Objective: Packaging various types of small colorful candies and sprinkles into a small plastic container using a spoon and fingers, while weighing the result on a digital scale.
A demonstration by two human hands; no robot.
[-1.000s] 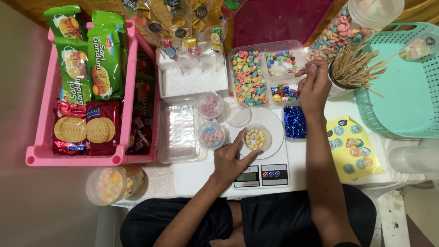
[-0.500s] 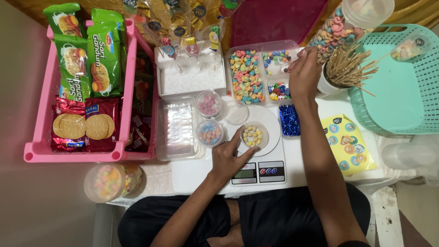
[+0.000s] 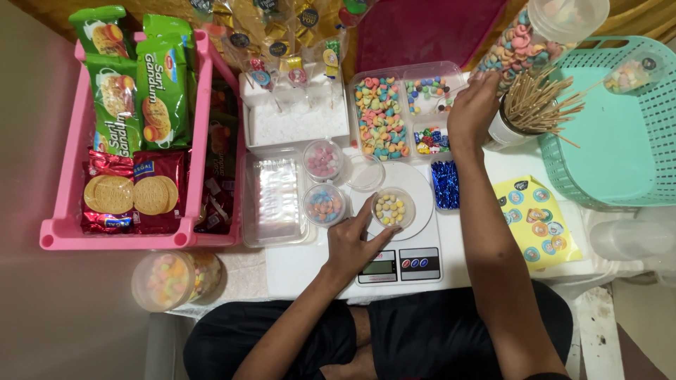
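Overhead view, centred on the white kitchen scale (image 3: 398, 262). Far left of it, a pink crate (image 3: 67, 232) holds two green biscuit packets (image 3: 137, 88) above two red ones (image 3: 130, 193). Behind the scale, a clear divided tray (image 3: 408, 116) of coloured sweets; the right hand (image 3: 470, 109) reaches there, fingers' state undeterminable. Right, one yellow sticker sheet (image 3: 539, 222). The left hand (image 3: 352, 246), fingers narrowly spread, touches the small cup (image 3: 392, 209) of yellow candies on the scale.
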